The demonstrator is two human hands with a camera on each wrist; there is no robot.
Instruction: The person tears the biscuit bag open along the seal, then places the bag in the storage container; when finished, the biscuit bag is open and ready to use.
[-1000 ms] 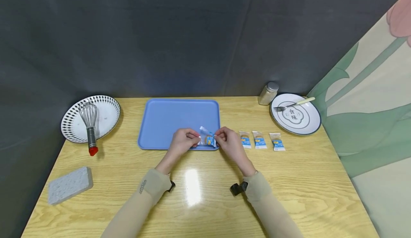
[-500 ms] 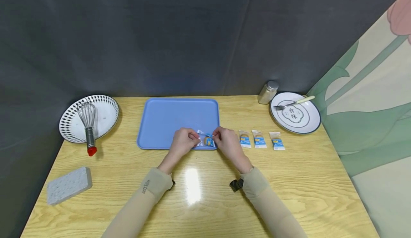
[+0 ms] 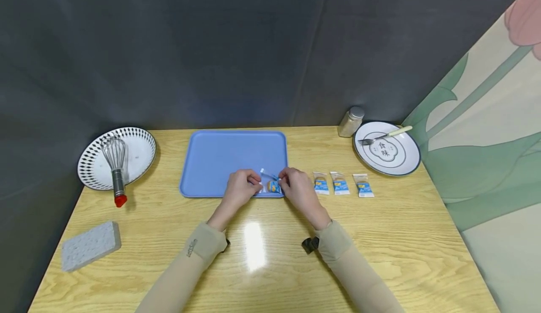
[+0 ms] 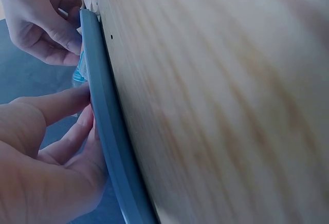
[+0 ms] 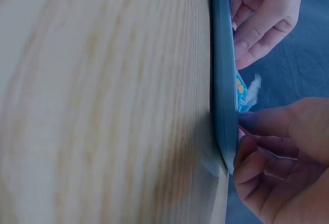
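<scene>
Both hands meet over the front right corner of a blue tray (image 3: 220, 153). Between them is a small blue-and-white snack packet (image 3: 271, 184), pinched at its left end by my left hand (image 3: 243, 186) and at its right end by my right hand (image 3: 294, 187). The packet sits low, just over the tray's front rim. In the left wrist view the tray rim (image 4: 105, 126) runs beside my left hand (image 4: 46, 147), with the packet (image 4: 80, 72) a sliver behind it. In the right wrist view the packet (image 5: 242, 93) pokes out past the tray rim (image 5: 222, 80), near my right hand (image 5: 280, 157).
Three more snack packets (image 3: 339, 184) lie in a row right of the tray. Behind them stand a white plate with a fork (image 3: 386, 153) and a shaker jar (image 3: 351, 121). At left, a patterned plate holds a whisk (image 3: 115, 163); a grey sponge (image 3: 90, 246) lies near the front left.
The hands have drawn closer together and lowered the packet toward the tray's front rim; its raised left end has come down.
</scene>
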